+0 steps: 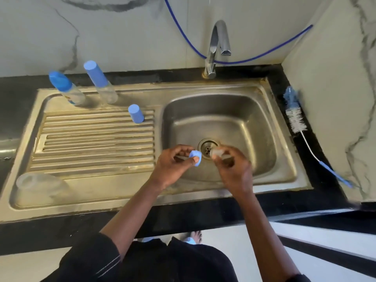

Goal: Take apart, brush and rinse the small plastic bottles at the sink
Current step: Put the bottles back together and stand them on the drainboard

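Observation:
Over the sink basin (pixel 264 123), my left hand (pixel 173 165) pinches a small blue spray head (pixel 195 158) with a thin clear tube running under my fingers. Close beside it, my right hand (pixel 234 169) grips a small clear bottle body (pixel 218 153), its open mouth facing the blue head. The two parts are apart. A loose blue cap (pixel 136 113) stands on the ribbed drainboard (pixel 91 143). Two more clear bottles with blue tops (pixel 65 87) (pixel 99 81) stand at the drainboard's back edge.
A bottle brush (pixel 295 117) with white and blue bristles and a blue handle lies on the black counter right of the basin. The chrome tap (pixel 215 47) rises behind the basin, with a blue hose (pixel 254 58) along the wall. A clear cup (pixel 38 184) lies at the drainboard's front left.

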